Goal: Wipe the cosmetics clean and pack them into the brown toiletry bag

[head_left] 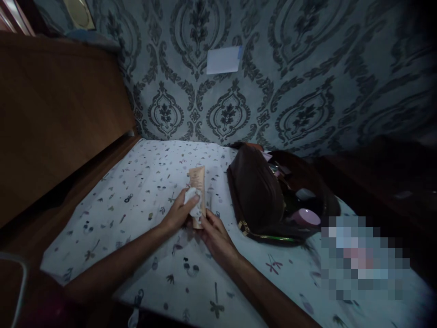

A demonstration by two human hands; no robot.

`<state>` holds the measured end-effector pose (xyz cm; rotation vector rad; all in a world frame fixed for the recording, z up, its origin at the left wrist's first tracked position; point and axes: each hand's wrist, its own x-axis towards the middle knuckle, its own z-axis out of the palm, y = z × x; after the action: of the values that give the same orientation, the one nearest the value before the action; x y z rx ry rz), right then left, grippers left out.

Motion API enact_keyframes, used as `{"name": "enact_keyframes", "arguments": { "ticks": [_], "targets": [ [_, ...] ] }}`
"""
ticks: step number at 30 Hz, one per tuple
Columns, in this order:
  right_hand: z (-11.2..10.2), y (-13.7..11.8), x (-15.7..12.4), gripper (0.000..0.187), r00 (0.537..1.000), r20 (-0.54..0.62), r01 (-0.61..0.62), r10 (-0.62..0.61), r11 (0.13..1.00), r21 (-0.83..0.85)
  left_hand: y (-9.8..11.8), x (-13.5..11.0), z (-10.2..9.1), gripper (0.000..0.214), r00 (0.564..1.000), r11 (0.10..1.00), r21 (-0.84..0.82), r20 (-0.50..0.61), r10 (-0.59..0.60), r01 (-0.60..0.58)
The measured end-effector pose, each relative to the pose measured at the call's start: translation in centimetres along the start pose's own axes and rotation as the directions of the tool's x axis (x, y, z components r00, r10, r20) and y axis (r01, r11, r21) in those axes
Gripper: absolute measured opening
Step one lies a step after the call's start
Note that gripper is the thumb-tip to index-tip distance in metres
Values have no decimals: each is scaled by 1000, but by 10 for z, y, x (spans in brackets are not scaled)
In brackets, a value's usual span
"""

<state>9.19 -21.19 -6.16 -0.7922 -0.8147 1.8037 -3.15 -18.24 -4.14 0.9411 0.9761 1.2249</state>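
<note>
A tan squeeze tube [197, 175] with small print points away from me above the patterned sheet, its flat end farthest off. My right hand [215, 234] grips it near the lower end. My left hand [178, 212] is closed on a crumpled white cloth or tissue [193, 200], which is pressed against the front of the tube and covers part of it. Some fingertips of both hands are hidden behind the tube and the white piece.
To the right stands a dark brown bag [254, 196], unzipped, with a pink round item [306, 217] and other things inside. A patterned sheet [133, 237] covers the surface. Wooden furniture [61, 109] rises at left; a wallpapered wall [225, 105] stands behind.
</note>
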Motion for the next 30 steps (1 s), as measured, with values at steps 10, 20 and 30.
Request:
{"name": "enact_keyframes", "arguments": {
  "ticks": [10, 20, 30],
  "targets": [
    [-10, -9, 8, 41, 996, -84, 42, -30, 988, 147, -4, -2, 0, 64, 990, 1000, 24, 140, 9, -13],
    [-4, -24, -5, 32, 959, 233, -226, 162, 934, 278, 15, 14, -9, 59, 997, 970, -242, -69, -25, 7],
    [3, -12, -8, 46, 889, 293, -408, 352, 899, 158, 34, 26, -25, 54, 966, 953, -268, -247, 72, -140]
  ]
}}
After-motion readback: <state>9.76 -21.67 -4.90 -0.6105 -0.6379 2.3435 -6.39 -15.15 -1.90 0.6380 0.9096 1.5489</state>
